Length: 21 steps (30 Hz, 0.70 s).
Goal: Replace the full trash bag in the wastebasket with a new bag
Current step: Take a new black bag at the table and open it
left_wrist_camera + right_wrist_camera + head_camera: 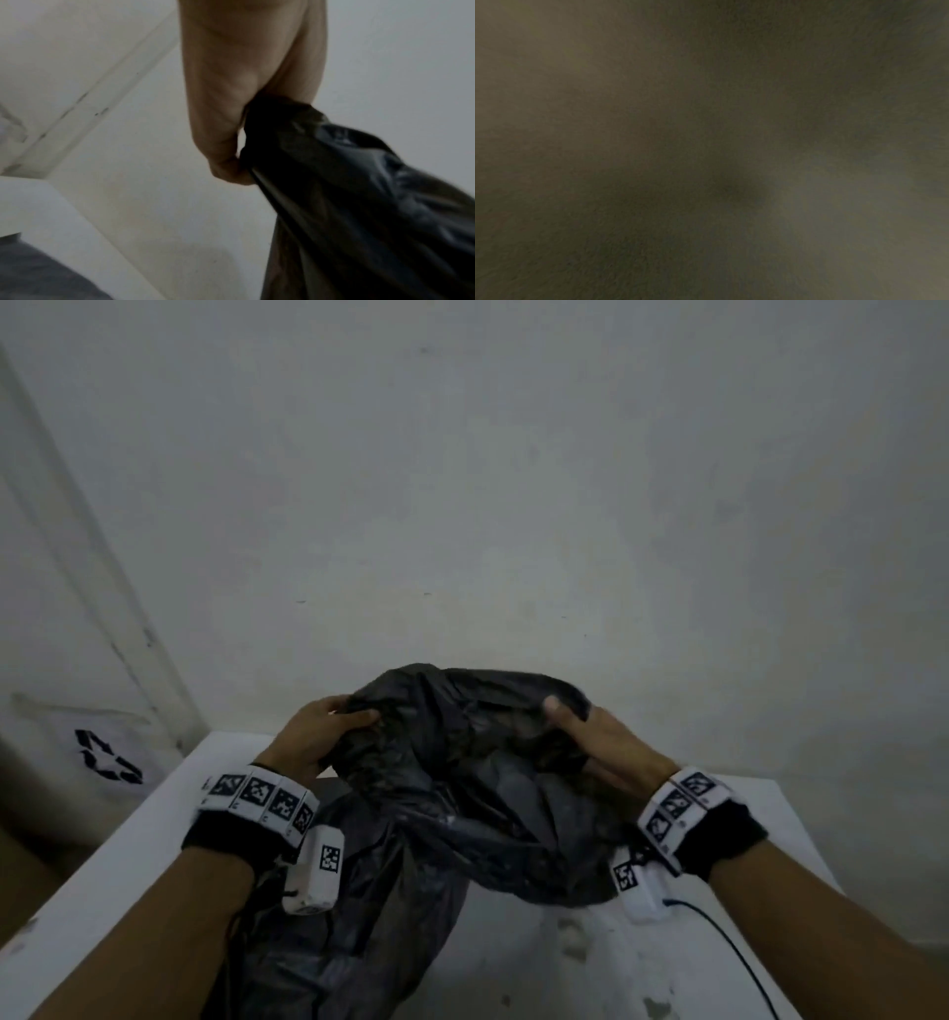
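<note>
Both hands grip a black trash bag: the left hand (313,737) and right hand (598,742) pinch its rim, spreading the mouth above a white desk (128,855). No wastebasket shows, so fitting seems pending. A recycling-marked white bag (102,752) sits left, clear.
</note>
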Tool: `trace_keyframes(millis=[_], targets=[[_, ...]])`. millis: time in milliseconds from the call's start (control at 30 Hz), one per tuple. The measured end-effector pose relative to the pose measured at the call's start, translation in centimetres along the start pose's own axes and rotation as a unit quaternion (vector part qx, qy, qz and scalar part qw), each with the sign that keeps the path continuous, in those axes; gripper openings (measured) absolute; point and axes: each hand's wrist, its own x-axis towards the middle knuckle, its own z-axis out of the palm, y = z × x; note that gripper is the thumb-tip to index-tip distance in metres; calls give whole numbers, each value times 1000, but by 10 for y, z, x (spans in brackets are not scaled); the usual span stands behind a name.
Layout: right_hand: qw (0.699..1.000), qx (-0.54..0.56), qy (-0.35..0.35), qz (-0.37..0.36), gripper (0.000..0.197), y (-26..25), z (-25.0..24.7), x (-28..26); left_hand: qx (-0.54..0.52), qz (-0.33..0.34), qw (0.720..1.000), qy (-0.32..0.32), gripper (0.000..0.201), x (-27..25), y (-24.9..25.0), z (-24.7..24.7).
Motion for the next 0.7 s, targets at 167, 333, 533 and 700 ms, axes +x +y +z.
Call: trace_keyframes(millis=[167,333,533,700], targets=[[992,112,58,28,98,15,-35,2,-17,-234,962,-140,62,-9,-29,16],[983,-151,90,56,105,15,-44,-9,-117,-279,934,-193,44,-13,-40,45],[944,-296,141,45,76,-11,-92,-15,-317,-214,922,-62,34,11,-2,32],[955,-253,148,40,53,-15,-116,-20,-281,-162,946,-28,36,11,41,40]])
